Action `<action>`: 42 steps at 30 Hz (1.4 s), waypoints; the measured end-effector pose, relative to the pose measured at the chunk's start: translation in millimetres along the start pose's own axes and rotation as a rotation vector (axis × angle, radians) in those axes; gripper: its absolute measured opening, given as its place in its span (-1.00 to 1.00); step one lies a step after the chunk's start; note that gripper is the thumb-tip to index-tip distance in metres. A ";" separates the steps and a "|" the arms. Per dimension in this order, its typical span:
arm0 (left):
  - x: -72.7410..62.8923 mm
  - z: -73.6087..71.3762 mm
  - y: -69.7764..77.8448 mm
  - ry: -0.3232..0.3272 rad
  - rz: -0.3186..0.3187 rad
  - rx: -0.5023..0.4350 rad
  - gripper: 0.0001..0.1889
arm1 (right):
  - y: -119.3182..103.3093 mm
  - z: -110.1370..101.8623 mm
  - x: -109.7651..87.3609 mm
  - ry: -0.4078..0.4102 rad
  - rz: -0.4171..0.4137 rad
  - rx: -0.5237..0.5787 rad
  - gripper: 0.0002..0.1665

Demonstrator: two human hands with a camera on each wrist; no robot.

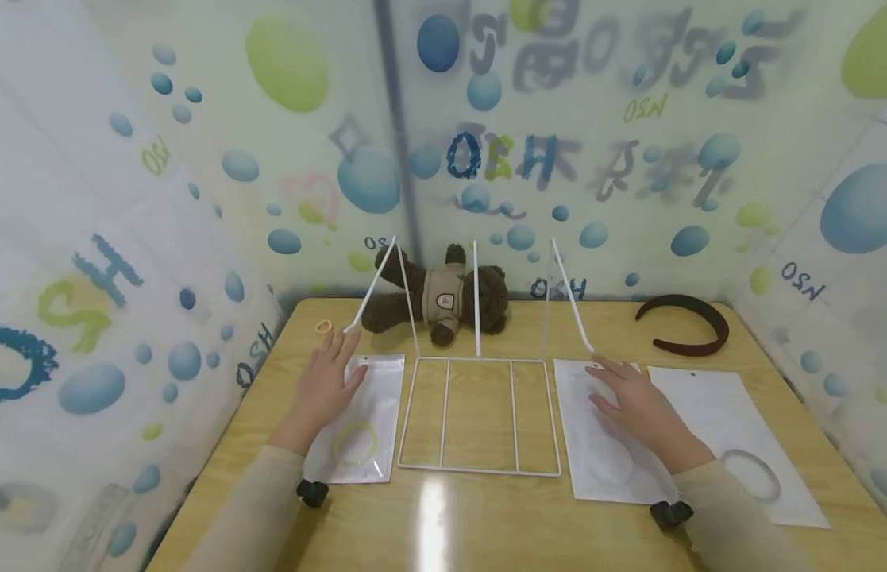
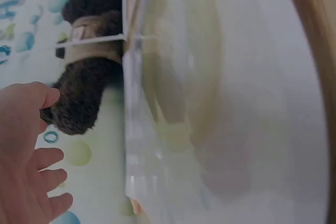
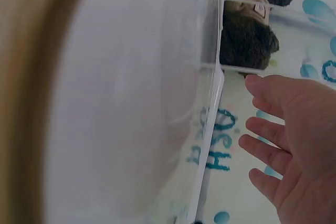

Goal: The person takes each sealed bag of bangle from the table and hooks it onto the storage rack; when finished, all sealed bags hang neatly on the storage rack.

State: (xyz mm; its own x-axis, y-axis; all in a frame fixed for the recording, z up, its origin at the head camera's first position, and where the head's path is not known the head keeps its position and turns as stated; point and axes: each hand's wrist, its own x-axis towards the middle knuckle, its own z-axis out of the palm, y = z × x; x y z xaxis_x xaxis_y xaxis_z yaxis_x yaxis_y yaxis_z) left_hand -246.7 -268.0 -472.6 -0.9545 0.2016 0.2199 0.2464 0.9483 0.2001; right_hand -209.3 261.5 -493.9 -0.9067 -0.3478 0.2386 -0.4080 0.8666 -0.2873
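In the head view my left hand (image 1: 323,385) is over a clear zip bag (image 1: 386,445) with a pale yellow ring (image 1: 356,443) inside; its fingers are spread and relaxed. My right hand (image 1: 639,401), fingers loosely extended, is over another translucent bag (image 1: 586,477). Neither hand holds anything. Between them stands a white wire rack (image 1: 479,472), its base flat on the table and its slanted arms rising at the back. Both wrist views show the fingers apart, beside the near bag, with the brown teddy bear (image 2: 79,100) beyond.
Behind the rack the teddy bear (image 1: 414,298) lies on its side against the patterned curtain. A dark brown headband (image 1: 715,322) rests at the back right. Another white bag (image 1: 722,405) with a greyish ring lies at the right. A small orange ring (image 1: 324,326) is at the back left.
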 end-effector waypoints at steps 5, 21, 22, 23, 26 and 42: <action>12.8 5.3 -25.7 0.038 -0.016 -0.093 -0.34 | -27.3 6.0 0.7 -0.015 -0.134 0.055 -0.54; 45.2 0.7 -78.3 -0.230 -0.125 -0.363 -0.46 | -42.3 9.2 -4.8 -0.202 -0.222 0.025 -0.46; 46.3 1.3 -81.3 -0.235 -0.131 -0.359 -0.45 | -42.7 9.7 -4.8 -0.198 -0.225 0.020 -0.46; 47.3 1.8 -84.1 -0.241 -0.134 -0.354 -0.45 | -43.1 10.4 -4.9 -0.194 -0.233 0.015 -0.45; 48.5 2.6 -90.1 -0.253 -0.154 -0.342 -0.45 | -45.2 11.3 -4.7 -0.199 -0.236 0.012 -0.43; 43.7 11.2 -106.5 -0.283 -0.218 -0.321 -0.53 | -54.1 11.0 -5.5 -0.215 -0.243 0.038 -0.46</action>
State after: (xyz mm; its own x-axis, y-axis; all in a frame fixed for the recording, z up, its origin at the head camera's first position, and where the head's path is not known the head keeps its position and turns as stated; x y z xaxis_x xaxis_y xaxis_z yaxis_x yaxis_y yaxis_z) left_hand -316.6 -357.5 -494.9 -0.9870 0.1078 -0.1195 0.0326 0.8610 0.5076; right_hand -183.4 212.7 -489.9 -0.7823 -0.6140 0.1047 -0.6154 0.7361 -0.2817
